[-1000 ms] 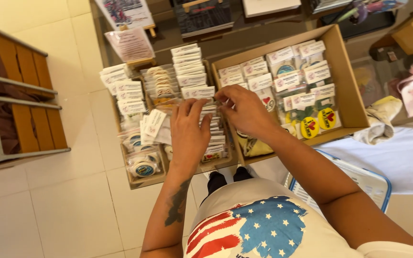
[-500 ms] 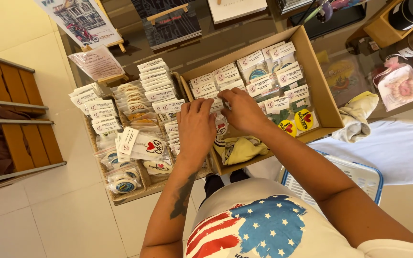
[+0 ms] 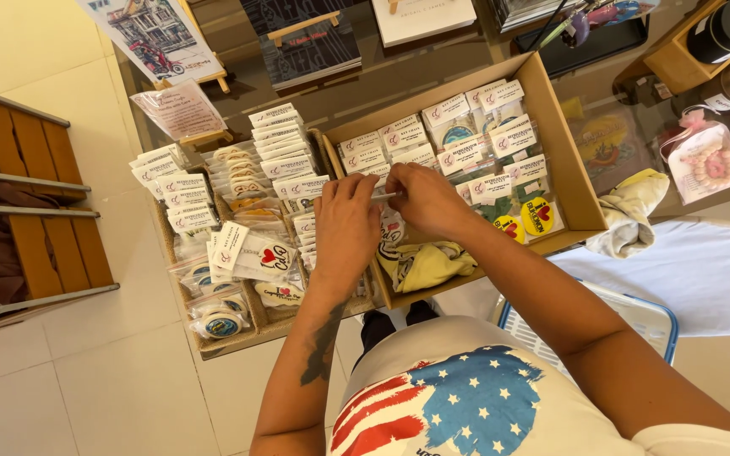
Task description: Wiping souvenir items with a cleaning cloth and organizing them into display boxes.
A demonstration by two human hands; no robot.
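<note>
Hands together over packets, left hand (image 3: 346,221) and right hand (image 3: 422,201) pinching one small packet (image 3: 385,196) between them, above cardboard box (image 3: 569,173), tray (image 3: 247,333) to the left.

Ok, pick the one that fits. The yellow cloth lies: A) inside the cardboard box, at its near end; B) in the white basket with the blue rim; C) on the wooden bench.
A: the yellow cloth sits in the cardboard box, just below the right hand.

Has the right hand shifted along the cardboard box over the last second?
Cannot tell: the right hand sits at the cardboard box's left end, as before; only the camera clearly moved.
</note>
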